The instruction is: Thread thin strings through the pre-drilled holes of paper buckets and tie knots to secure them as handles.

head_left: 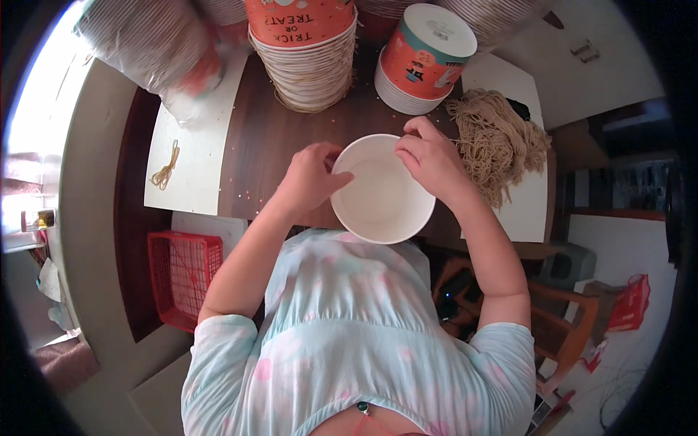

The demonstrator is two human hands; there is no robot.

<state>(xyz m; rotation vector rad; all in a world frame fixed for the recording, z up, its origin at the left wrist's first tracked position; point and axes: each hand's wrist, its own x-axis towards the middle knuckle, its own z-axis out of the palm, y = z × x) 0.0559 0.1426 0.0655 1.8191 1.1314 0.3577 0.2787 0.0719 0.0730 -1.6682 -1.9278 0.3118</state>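
Observation:
A white paper bucket (383,200) is held in front of my body at the near edge of the table, its open mouth and plain white inside facing up. My left hand (311,178) grips its left rim, thumb inside the wall and fingers around the outside. On the far right of the rim my right hand (435,160) is closed, its fingers bent at the edge. Whether a cord is pinched there cannot be made out. Just right of that hand lies a big tangled heap of beige cords (498,138).
Beyond my hands stand a tall stack of upside-down orange buckets (309,69) and a shorter stack (425,62). Plastic-wrapped bucket stacks (149,47) line the back. A small cord bundle (166,166) lies at left. Below the table's left side is a red plastic basket (185,280).

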